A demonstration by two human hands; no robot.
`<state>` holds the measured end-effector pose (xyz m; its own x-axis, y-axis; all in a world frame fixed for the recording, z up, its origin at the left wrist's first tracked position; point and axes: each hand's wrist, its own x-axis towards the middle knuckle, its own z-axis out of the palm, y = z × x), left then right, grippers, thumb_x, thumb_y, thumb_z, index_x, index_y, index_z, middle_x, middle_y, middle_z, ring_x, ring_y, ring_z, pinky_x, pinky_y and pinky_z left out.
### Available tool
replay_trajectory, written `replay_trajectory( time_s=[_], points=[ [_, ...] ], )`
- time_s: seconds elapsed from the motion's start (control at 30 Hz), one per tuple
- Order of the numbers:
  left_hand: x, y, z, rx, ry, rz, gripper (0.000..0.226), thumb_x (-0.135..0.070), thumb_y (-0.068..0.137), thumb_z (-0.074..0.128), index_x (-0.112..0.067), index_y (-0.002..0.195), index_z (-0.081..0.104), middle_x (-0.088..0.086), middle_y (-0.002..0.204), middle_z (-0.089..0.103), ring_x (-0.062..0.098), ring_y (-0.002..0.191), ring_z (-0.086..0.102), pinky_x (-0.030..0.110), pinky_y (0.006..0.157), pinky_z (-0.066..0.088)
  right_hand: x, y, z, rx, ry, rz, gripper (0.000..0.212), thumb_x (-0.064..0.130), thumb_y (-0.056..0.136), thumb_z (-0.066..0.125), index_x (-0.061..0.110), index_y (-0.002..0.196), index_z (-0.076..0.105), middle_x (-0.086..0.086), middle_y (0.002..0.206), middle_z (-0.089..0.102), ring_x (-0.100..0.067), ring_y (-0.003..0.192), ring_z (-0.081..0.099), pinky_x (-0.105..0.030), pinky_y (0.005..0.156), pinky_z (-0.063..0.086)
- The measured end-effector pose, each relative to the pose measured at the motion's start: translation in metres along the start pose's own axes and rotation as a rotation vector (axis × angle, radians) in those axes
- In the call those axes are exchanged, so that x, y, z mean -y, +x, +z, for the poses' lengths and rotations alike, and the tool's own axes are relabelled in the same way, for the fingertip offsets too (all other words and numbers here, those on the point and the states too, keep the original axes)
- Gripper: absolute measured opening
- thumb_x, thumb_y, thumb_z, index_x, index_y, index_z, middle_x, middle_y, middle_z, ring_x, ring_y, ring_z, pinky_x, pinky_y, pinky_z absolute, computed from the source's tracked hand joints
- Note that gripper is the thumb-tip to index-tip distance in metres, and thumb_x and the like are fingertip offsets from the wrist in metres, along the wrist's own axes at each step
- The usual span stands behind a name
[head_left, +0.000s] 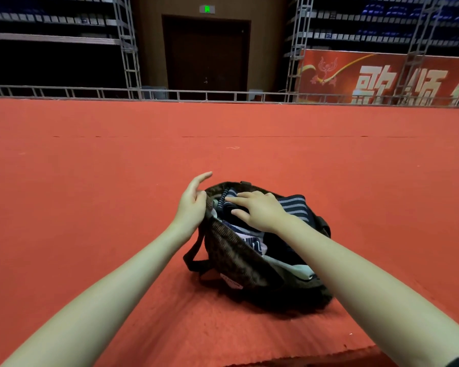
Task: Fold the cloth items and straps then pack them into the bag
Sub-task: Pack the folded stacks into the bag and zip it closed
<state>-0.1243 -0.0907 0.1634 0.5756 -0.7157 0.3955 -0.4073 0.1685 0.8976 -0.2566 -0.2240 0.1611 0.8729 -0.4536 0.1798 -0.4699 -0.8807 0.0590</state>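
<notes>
A wide red carpet (117, 144) with a rough, felt-like surface covers the stage floor; behind it stand metal trusses (126, 46) and a dark door (206, 54). On the carpet lies a soft brown bag (239, 258) of ribbed fabric, its mouth open. The packing seems nearly finished: folded cloth items (249, 235) fill it, and a striped grey and navy strap (293, 205) lies on top. The left hand (192, 202) holds the rim with curled fingers. The right hand (260, 207) presses the contents down with flat fingers.
</notes>
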Motion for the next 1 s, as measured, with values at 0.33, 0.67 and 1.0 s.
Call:
replay_trajectory(
  time_s=[0.33,0.67,1.0],
  points=[
    [-0.037,0.021,0.009,0.048,0.048,-0.022,0.046,-0.001,0.093,0.030,-0.022,0.129,0.048,0.000,0.076,0.053,0.011,0.056,0.043,0.022,0.050,0.039,-0.035,-0.016,-0.012,0.043,0.332,0.018,0.044,0.038,0.103,0.026,0.028,0.145,0.038,-0.006,0.148,0.040,-0.022,0.139,0.031,-0.039,0.113,0.025],
    [-0.019,-0.010,0.067,0.030,0.799,0.568,0.049,-0.031,0.086,0.043,-0.015,0.130,0.053,0.013,0.124,0.049,0.031,0.122,0.040,0.048,0.102,0.036,-0.070,-0.100,-0.007,-0.646,0.649,0.202,0.031,0.022,0.094,0.043,0.014,0.112,0.068,0.003,0.115,0.065,-0.008,0.114,0.052,-0.014,0.099,0.033],
    [-0.006,-0.043,0.149,0.532,1.027,0.655,0.061,-0.058,0.091,0.030,-0.038,0.148,0.022,0.000,0.160,0.010,0.022,0.146,0.010,0.043,0.119,0.007,-0.079,-0.212,0.071,-0.171,1.194,0.771,0.023,0.037,0.090,0.062,0.016,0.084,0.059,-0.002,0.073,0.062,-0.016,0.062,0.059,-0.030,0.061,0.046]
  ],
)
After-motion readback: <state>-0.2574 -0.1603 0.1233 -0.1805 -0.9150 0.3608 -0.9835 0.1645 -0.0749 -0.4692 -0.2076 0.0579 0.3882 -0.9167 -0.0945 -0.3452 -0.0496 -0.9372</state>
